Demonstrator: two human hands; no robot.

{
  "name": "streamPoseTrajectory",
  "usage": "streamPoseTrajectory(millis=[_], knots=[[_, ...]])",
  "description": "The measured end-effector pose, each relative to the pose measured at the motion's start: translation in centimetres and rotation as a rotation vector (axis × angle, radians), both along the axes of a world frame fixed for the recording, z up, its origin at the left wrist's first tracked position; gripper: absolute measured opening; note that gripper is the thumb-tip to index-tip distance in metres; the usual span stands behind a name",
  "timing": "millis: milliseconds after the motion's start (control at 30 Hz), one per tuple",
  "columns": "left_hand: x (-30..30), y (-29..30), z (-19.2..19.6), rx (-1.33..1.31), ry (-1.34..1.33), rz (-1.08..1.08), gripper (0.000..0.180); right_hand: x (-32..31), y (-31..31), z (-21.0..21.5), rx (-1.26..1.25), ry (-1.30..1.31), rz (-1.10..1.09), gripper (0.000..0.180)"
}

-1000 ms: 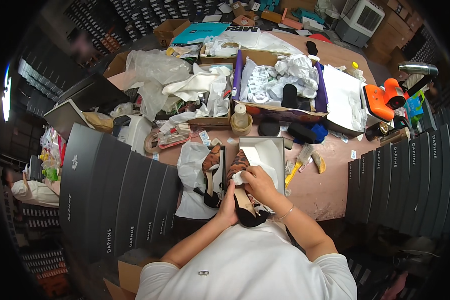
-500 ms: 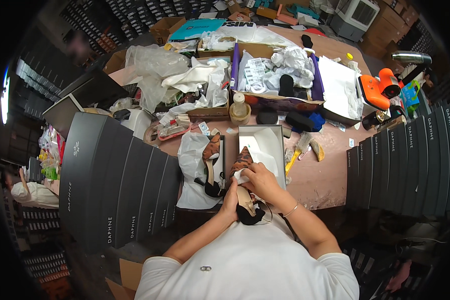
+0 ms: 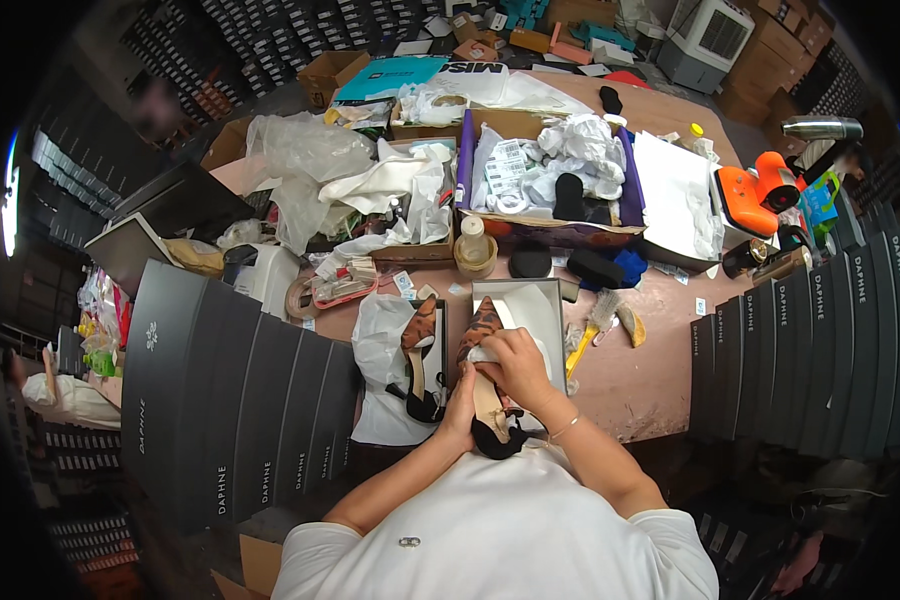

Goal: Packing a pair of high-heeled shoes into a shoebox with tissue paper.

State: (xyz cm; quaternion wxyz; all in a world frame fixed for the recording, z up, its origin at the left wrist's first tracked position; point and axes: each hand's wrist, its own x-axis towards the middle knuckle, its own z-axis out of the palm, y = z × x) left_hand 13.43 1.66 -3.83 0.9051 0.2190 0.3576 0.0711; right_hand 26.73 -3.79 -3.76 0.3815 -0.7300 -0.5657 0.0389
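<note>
A pointed shoe [image 3: 481, 325] with a brown and black patterned toe and a black heel strap lies between my hands, toe pointing away. My left hand [image 3: 459, 411] grips its left side. My right hand [image 3: 515, 366] is closed on white tissue paper [image 3: 483, 355] at the shoe's opening; its fingertips are partly hidden. The matching shoe [image 3: 419, 360] lies to the left on white paper [image 3: 377, 345], over a shoebox part. Beyond my right hand, an open grey shoebox [image 3: 560, 310] holds more white paper.
Stacks of dark shoeboxes stand at the left [image 3: 232, 400] and right [image 3: 820, 340]. Behind are a purple-edged box [image 3: 462, 170] of crumpled paper, a bottle [image 3: 474, 245], a yellow-handled brush [image 3: 591, 330] and an orange tape dispenser [image 3: 744, 202].
My right hand has shifted slightly, still at the shoe's opening with the tissue. My left hand keeps its hold. The view has tilted a little, so the tabletop things in front sit lower.
</note>
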Motion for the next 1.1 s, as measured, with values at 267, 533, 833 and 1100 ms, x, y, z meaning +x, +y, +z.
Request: streamPoseTrajectory(millis=[267, 533, 833, 1100], knots=[[-0.3, 0.3, 2.3, 0.185, -0.037, -0.141, 0.068, 3.4, -0.6, 4.0, -0.044, 0.447, 0.127, 0.092], [-0.4, 3.1, 1.1, 0.897, 0.012, -0.249, 0.055, 4.2, -1.1, 3.2, -0.014, 0.284, 0.020, 0.079], [-8.0, 13.0, -4.3, 2.249, 0.293, -1.176, 0.041, 2.8, -3.5, -8.0, -0.585, -0.356, 0.051, 0.070], [-7.3, 13.6, -5.5, 2.186, 0.319, -1.158, 0.051, 0.2, -3.7, -9.8, -0.499, -0.329, 0.347, 0.054]])
